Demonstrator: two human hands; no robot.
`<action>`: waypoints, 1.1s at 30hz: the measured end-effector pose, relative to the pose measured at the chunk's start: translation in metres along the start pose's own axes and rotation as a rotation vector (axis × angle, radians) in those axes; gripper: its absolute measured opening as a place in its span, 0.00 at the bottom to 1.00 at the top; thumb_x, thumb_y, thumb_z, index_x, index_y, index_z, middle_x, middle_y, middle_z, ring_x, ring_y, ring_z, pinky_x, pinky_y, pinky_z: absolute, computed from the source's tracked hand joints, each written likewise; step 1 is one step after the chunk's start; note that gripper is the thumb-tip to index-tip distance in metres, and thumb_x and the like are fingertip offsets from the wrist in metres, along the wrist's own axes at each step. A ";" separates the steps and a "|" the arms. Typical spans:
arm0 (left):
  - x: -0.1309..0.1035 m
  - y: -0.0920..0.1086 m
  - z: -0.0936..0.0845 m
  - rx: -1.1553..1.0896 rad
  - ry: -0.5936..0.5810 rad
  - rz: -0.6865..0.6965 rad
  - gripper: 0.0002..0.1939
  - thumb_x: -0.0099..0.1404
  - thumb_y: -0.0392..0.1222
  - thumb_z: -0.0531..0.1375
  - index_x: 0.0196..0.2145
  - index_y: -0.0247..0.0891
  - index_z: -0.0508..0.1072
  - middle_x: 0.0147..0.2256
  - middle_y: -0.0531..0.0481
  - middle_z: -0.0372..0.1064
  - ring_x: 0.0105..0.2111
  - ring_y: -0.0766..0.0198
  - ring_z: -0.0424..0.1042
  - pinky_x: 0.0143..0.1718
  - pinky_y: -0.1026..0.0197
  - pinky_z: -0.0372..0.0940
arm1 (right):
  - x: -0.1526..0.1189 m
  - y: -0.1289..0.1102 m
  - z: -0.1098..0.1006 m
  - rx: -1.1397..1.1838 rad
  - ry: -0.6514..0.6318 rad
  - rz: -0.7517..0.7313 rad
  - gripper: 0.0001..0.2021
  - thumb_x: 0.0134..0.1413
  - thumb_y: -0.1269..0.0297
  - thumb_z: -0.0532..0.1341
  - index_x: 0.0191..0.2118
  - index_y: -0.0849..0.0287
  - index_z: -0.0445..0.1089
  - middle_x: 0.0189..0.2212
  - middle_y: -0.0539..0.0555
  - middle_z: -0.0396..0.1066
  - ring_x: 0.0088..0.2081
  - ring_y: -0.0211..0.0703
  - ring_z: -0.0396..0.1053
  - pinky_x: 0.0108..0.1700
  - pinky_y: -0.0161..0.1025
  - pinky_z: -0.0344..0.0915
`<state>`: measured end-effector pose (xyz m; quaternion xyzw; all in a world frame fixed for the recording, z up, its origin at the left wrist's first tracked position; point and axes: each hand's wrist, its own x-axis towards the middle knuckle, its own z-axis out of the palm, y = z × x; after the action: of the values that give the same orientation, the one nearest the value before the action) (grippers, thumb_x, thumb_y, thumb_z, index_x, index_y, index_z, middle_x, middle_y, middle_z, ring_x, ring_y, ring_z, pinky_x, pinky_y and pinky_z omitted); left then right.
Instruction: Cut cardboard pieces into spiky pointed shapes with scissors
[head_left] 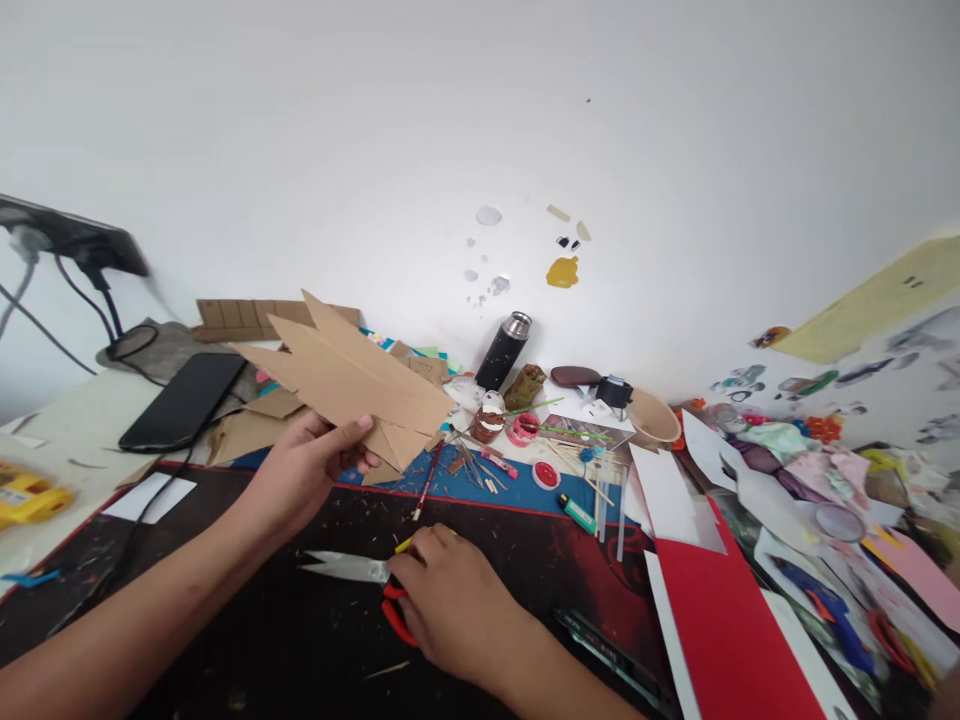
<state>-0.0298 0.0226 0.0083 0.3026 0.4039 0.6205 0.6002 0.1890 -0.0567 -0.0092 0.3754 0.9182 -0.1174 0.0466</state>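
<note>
My left hand (330,460) pinches the lower edge of a cut piece of cardboard (360,375), held up above the table. Jagged points run along the cardboard's left end, and fold or score lines cross its face. Lower down, my right hand (457,595) is curled over the red-handled scissors (352,567) on the dark mat. The blades point left and stand slightly apart; part of the handles is hidden under the hand. A thin yellow item (405,545) pokes out by the right fingertips, mostly covered. A paintbrush (427,485) lies just beyond.
A black flask (504,350), paint jars (523,429) and sticks crowd the back by the wall. A phone (184,400) and cardboard scraps lie left. On the right are a box cutter (611,655), red paper (735,620), a glue gun (825,610) and piled craft scraps.
</note>
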 end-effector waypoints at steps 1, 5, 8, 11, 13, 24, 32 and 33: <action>-0.001 0.001 0.001 -0.008 0.002 -0.001 0.17 0.48 0.45 0.84 0.32 0.36 0.85 0.31 0.46 0.81 0.24 0.63 0.75 0.25 0.62 0.74 | 0.002 0.000 0.001 -0.005 0.002 -0.003 0.12 0.71 0.63 0.67 0.54 0.61 0.80 0.50 0.63 0.79 0.50 0.59 0.77 0.51 0.48 0.78; -0.002 0.006 0.001 -0.030 0.010 0.012 0.18 0.48 0.43 0.83 0.32 0.35 0.84 0.30 0.47 0.81 0.23 0.63 0.75 0.25 0.62 0.74 | 0.008 0.004 0.011 0.024 0.019 0.031 0.13 0.68 0.60 0.67 0.54 0.59 0.81 0.49 0.62 0.80 0.49 0.59 0.78 0.46 0.46 0.77; 0.000 0.010 0.000 -0.022 0.001 0.005 0.19 0.48 0.46 0.83 0.31 0.35 0.83 0.27 0.48 0.79 0.22 0.63 0.75 0.24 0.63 0.72 | 0.006 0.005 0.016 0.191 0.076 0.087 0.16 0.61 0.61 0.70 0.54 0.55 0.81 0.49 0.58 0.81 0.46 0.54 0.80 0.47 0.43 0.76; 0.001 0.013 -0.002 -0.021 0.011 -0.003 0.20 0.46 0.47 0.84 0.31 0.35 0.83 0.27 0.48 0.79 0.22 0.63 0.75 0.24 0.63 0.72 | 0.003 0.005 0.018 0.486 0.127 0.182 0.17 0.55 0.65 0.72 0.52 0.53 0.82 0.49 0.55 0.81 0.41 0.46 0.79 0.45 0.38 0.74; 0.002 0.015 -0.003 -0.026 0.025 -0.004 0.21 0.45 0.48 0.84 0.31 0.35 0.83 0.27 0.48 0.79 0.22 0.63 0.75 0.24 0.63 0.72 | 0.002 0.005 0.022 0.710 0.177 0.257 0.16 0.52 0.68 0.72 0.48 0.53 0.83 0.46 0.53 0.79 0.38 0.42 0.77 0.40 0.34 0.71; 0.007 0.019 -0.009 -0.018 0.133 0.031 0.21 0.46 0.49 0.84 0.34 0.37 0.85 0.33 0.46 0.83 0.27 0.59 0.77 0.26 0.60 0.76 | 0.008 0.024 0.017 2.034 0.415 0.398 0.29 0.50 0.45 0.81 0.50 0.56 0.76 0.32 0.50 0.72 0.24 0.34 0.58 0.21 0.29 0.49; 0.015 0.015 -0.019 0.050 0.155 0.075 0.26 0.48 0.53 0.84 0.38 0.37 0.83 0.37 0.45 0.83 0.31 0.57 0.78 0.28 0.59 0.76 | 0.018 0.023 0.020 2.154 0.318 0.235 0.31 0.52 0.34 0.79 0.42 0.58 0.77 0.35 0.52 0.70 0.24 0.32 0.54 0.20 0.29 0.52; 0.016 0.015 -0.021 0.054 0.151 0.082 0.27 0.47 0.54 0.84 0.39 0.38 0.83 0.37 0.46 0.83 0.31 0.57 0.78 0.27 0.59 0.75 | 0.019 0.025 0.021 2.161 0.296 0.231 0.31 0.52 0.33 0.78 0.41 0.59 0.77 0.34 0.52 0.71 0.23 0.31 0.53 0.20 0.29 0.52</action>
<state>-0.0565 0.0362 0.0093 0.2874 0.4519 0.6546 0.5335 0.1927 -0.0318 -0.0374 0.3125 0.2868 -0.8090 -0.4070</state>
